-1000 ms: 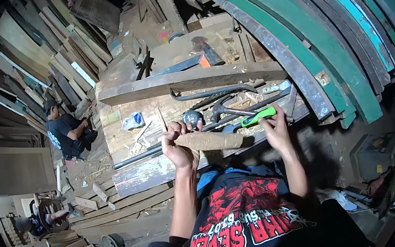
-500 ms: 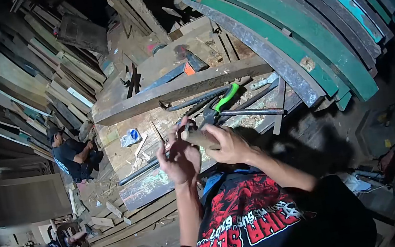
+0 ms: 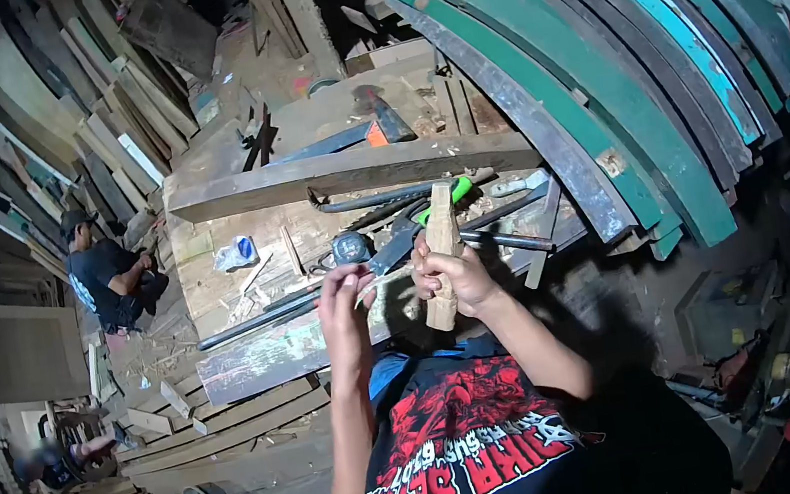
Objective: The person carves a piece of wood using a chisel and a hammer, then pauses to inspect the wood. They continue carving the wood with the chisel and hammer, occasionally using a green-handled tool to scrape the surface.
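Block of pale, rough-cut wood sits in the right hand, whose fingers are wrapped around its middle, pressed against it. One end of the block sticks out past the fingers over the tabletop, the other below them towards the dark printed shirt. Left of the block, apart from it, the left hand is raised with bent fingers; whether they pinch anything, I cannot tell. Behind the block's far end, partly hidden by it, runs a green handle. A round dark object lies left of the block, near the left hand, and a crumpled clear-and-blue packet lies further left. Beyond the block a long wooden beam lies across the tabletop, and curved green boards are stacked to the block's right
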A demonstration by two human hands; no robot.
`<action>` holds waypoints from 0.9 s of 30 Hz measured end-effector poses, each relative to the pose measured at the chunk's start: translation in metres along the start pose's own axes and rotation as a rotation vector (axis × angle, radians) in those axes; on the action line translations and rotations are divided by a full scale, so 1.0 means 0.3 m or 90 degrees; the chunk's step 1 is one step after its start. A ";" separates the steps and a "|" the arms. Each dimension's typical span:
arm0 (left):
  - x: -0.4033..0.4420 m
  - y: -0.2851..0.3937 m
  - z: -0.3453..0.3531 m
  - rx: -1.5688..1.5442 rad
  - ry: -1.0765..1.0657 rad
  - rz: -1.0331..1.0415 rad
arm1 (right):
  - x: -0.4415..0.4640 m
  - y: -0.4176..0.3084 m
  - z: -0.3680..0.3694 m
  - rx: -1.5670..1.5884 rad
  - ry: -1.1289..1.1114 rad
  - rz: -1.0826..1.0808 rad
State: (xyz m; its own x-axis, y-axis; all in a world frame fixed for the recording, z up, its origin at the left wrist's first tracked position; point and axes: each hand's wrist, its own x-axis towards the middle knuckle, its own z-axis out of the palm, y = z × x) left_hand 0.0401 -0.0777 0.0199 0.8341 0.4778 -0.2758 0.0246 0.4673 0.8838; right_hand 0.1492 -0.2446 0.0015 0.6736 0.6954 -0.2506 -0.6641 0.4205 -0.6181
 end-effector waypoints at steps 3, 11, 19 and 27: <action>0.022 0.040 0.044 0.127 -0.125 0.024 | -0.008 -0.014 -0.026 -0.103 -0.051 0.111; 0.087 0.008 0.086 0.101 -0.193 -0.007 | -0.051 -0.022 -0.048 0.018 -0.160 0.355; 0.092 -0.033 -0.008 -0.158 -0.037 0.009 | -0.058 -0.064 -0.111 -0.469 -0.161 0.188; 0.046 -0.021 -0.076 0.099 -0.071 0.082 | -0.095 -0.149 -0.185 -0.301 0.088 -0.061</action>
State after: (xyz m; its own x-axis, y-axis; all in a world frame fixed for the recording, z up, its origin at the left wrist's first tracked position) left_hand 0.0389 -0.0571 0.0020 0.8913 0.4369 -0.1212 -0.0087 0.2837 0.9589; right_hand 0.1778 -0.3154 -0.0050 0.7818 0.5699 -0.2529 -0.3990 0.1456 -0.9053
